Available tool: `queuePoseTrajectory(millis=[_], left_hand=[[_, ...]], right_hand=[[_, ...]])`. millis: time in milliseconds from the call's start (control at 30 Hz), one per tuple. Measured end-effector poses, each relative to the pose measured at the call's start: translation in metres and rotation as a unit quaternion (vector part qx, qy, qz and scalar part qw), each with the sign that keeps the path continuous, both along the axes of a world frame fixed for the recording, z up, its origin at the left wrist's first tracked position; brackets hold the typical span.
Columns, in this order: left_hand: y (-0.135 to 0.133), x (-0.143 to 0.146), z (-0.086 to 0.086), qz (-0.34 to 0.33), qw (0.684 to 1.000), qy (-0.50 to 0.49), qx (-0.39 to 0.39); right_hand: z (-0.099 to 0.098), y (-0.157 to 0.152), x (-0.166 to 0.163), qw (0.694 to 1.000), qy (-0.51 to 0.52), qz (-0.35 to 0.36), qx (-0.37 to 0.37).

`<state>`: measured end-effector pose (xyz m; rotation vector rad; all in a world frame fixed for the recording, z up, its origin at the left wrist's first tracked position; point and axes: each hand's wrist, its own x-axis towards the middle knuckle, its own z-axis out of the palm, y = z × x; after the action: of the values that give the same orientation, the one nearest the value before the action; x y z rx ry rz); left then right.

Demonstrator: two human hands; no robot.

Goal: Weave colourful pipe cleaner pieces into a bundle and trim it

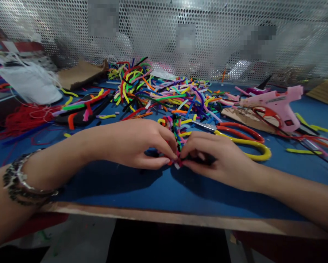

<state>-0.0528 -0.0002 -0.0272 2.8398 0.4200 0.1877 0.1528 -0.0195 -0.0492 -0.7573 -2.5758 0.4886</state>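
Both hands meet over the blue tabletop, fingertips close together. My left hand (pixel 147 142), with bracelets at its wrist, pinches one side of a small bundle of multicoloured pipe cleaners (pixel 177 126). On the other side my right hand (pixel 215 157) pinches the same piece near its pink lower end. My fingers hide much of the bundle. Just behind my right hand lie scissors (pixel 251 144) with one red and one yellow handle, blades pointing left.
A large heap of loose pipe cleaners (pixel 164 91) spreads across the back. At right a pink glue gun (pixel 276 104) rests by cardboard, its cord trailing. Red string (pixel 27 118) and a white bag-like item (pixel 29 82) lie left. A perforated metal screen (pixel 158 44) stands behind.
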Motion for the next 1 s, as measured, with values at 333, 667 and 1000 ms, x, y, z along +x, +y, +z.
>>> queuePoseTrajectory(millis=[333, 667, 1000], left_hand=[[0.001, 0.001, 0.0, -0.007, 1.0, -0.01, -0.014], [0.001, 0.0, -0.002, -0.002, 0.999, -0.022, -0.036], [-0.001, -0.001, 0.005, 0.004, 0.998, -0.008, -0.069]], right_hand=[[0.002, 0.0, -0.003, 0.999, -0.017, -0.022, -0.039], [0.007, 0.006, -0.009, 0.992, -0.048, -0.058, -0.099], [0.004, 0.002, -0.011, 0.989, -0.027, -0.078, -0.119]])
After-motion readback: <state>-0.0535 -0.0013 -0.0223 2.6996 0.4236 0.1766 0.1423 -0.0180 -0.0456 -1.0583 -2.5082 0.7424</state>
